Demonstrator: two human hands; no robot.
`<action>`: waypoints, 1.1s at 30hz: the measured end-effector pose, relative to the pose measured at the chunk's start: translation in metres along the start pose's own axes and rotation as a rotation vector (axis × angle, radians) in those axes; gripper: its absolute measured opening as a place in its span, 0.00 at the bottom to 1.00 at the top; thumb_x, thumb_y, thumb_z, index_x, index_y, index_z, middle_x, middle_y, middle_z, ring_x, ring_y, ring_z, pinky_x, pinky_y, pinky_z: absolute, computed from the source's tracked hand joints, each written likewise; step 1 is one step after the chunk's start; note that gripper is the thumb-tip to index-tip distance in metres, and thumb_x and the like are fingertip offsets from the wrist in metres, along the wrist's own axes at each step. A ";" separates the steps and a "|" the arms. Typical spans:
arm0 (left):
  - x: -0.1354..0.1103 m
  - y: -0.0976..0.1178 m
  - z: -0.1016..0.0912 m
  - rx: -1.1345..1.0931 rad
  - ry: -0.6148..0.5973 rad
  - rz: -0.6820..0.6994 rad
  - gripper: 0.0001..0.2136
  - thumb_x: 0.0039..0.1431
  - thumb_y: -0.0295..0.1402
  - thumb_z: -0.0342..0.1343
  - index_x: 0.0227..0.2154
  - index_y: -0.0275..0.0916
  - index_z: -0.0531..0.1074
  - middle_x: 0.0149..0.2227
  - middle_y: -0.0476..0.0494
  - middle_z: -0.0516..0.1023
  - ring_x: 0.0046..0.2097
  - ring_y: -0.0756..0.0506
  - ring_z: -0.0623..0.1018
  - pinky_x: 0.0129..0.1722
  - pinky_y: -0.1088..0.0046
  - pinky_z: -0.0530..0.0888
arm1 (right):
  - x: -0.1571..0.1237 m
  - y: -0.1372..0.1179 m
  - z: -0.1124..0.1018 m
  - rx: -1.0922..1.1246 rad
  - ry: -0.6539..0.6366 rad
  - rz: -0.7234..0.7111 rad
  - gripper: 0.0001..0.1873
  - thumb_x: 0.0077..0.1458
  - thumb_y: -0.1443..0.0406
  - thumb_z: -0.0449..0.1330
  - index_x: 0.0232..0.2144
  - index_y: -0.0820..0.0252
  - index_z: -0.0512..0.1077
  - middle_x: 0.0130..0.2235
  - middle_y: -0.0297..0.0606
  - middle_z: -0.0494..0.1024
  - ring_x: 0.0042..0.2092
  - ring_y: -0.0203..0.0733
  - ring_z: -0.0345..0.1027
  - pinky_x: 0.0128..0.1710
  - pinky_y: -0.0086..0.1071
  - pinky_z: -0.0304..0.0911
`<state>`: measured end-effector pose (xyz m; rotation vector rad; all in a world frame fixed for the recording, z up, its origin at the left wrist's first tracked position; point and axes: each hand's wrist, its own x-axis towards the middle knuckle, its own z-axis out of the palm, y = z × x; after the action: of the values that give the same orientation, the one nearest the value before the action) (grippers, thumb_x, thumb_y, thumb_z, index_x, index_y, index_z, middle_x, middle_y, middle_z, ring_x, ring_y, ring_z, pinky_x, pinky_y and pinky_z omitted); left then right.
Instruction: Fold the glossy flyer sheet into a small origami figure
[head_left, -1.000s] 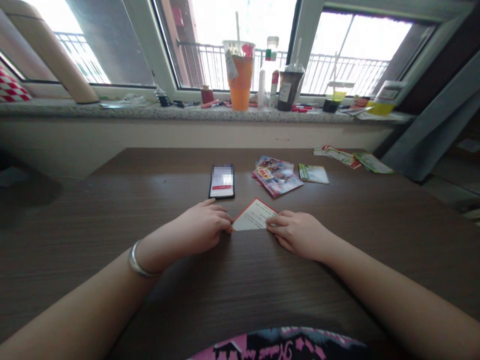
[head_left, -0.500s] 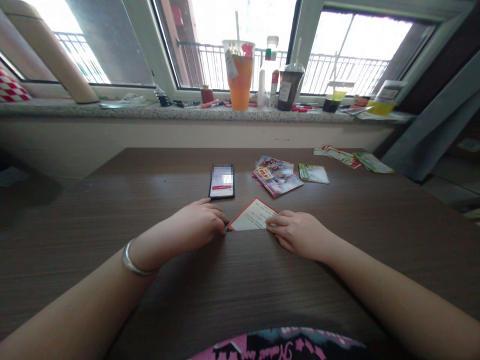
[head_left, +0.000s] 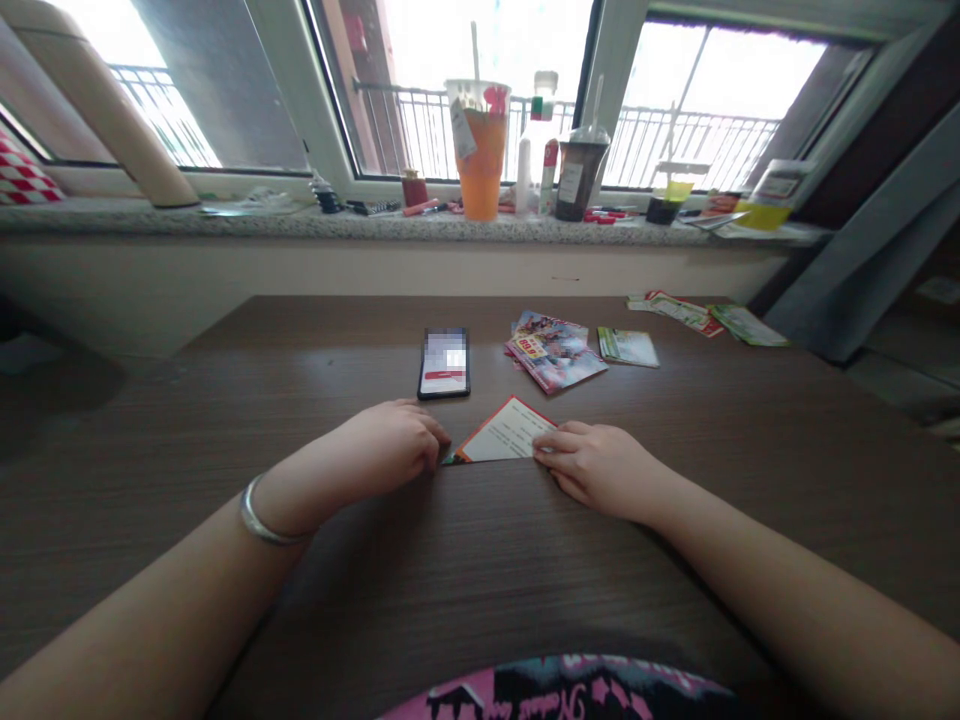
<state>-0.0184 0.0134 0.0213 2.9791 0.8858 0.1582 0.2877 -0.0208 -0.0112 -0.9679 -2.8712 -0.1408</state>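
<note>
A sheet of paper (head_left: pixel 506 435) folded into a triangle lies on the table, cream with printed lines and a red border. Its point faces away from me and its long folded edge lies towards me. My right hand (head_left: pixel 592 465) is closed on the triangle's right corner, fingers on top and thumb at the near edge. Just beyond the left corner is my left hand (head_left: pixel 397 445), its fingers bent together and pointing down. Nothing shows in it, and that corner is uncovered. A silver bangle (head_left: pixel 262 515) circles my left wrist.
Beyond the paper, a phone (head_left: pixel 444 362) lies on the table (head_left: pixel 480 560). Glossy leaflets (head_left: pixel 556 350) are piled to its right, with a green-white card (head_left: pixel 628 347) and more cards (head_left: pixel 682 312) farther right. Cups, including an orange one (head_left: pixel 481 160), stand on the windowsill (head_left: pixel 360 228).
My left hand has slid slightly left, off the paper's left corner, which now shows. Its forefinger has drawn back from the phone's lower edge. My right hand and the paper look still.
</note>
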 end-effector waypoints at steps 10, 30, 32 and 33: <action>0.008 0.014 0.009 0.084 -0.002 -0.146 0.13 0.64 0.35 0.48 0.49 0.42 0.71 0.43 0.42 0.75 0.41 0.44 0.77 0.41 0.69 0.74 | 0.002 0.002 0.004 0.108 0.060 -0.030 0.18 0.60 0.69 0.52 0.50 0.58 0.73 0.54 0.36 0.75 0.53 0.42 0.69 0.57 0.39 0.63; 0.002 0.019 0.029 -0.058 -0.038 -0.046 0.21 0.60 0.44 0.55 0.54 0.42 0.67 0.66 0.35 0.54 0.67 0.36 0.53 0.64 0.54 0.57 | 0.012 0.004 -0.002 -0.073 0.033 0.415 0.13 0.62 0.63 0.51 0.37 0.57 0.76 0.41 0.39 0.79 0.45 0.43 0.71 0.41 0.33 0.65; 0.003 0.019 0.028 -0.066 -0.041 -0.040 0.21 0.60 0.45 0.55 0.53 0.41 0.67 0.66 0.34 0.55 0.67 0.36 0.54 0.64 0.54 0.57 | 0.012 0.002 -0.004 -0.135 0.014 0.495 0.15 0.62 0.62 0.50 0.34 0.58 0.76 0.39 0.39 0.79 0.42 0.44 0.72 0.36 0.34 0.65; 0.003 0.019 0.028 -0.069 -0.039 -0.039 0.21 0.60 0.45 0.55 0.53 0.41 0.67 0.66 0.34 0.56 0.67 0.36 0.55 0.64 0.54 0.57 | 0.012 0.001 -0.005 -0.165 0.000 0.529 0.16 0.62 0.61 0.49 0.33 0.58 0.76 0.39 0.40 0.79 0.41 0.45 0.72 0.34 0.34 0.64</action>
<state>-0.0029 -0.0010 -0.0057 2.8889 0.9148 0.1265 0.2793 -0.0136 -0.0049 -1.7102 -2.5222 -0.3293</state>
